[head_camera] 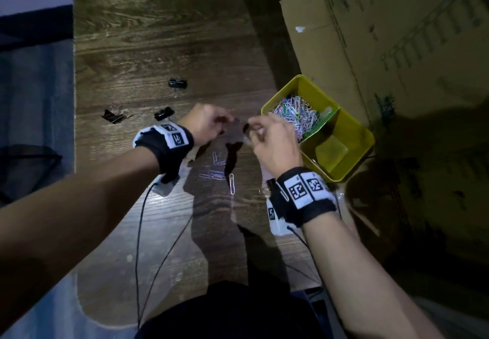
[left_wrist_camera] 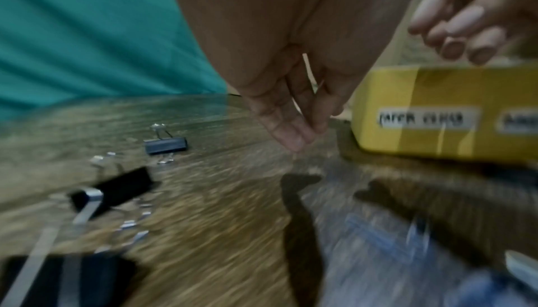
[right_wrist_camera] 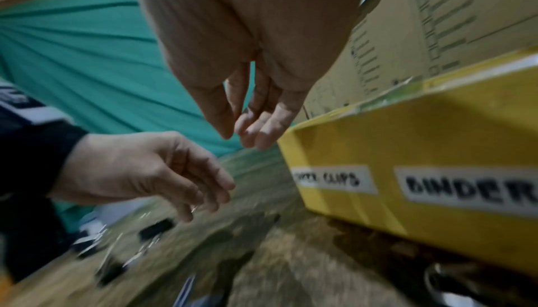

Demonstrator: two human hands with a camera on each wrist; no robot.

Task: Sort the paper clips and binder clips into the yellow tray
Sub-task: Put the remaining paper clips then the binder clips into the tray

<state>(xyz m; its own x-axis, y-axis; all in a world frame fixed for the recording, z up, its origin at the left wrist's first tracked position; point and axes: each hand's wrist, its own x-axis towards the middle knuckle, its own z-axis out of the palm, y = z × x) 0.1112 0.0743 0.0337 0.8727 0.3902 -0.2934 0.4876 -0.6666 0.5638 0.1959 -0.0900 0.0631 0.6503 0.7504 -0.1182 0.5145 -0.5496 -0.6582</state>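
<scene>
The yellow tray stands at the right. Its far compartment holds a heap of coloured paper clips, and labels show on its side. Both hands hover above the table just left of it, fingertips close together. My left hand hangs with fingers near the thumb; a small glint shows at its tips, too blurred to name. My right hand has loosely bent fingers with nothing seen between them. Several paper clips lie under the hands. Three black binder clips lie to the left.
A large cardboard box stands behind and right of the tray. The wooden table ends at its left edge, beside a blue surface. Thin black cables run from my wrists toward my body. Another binder clip lies beside my right wrist.
</scene>
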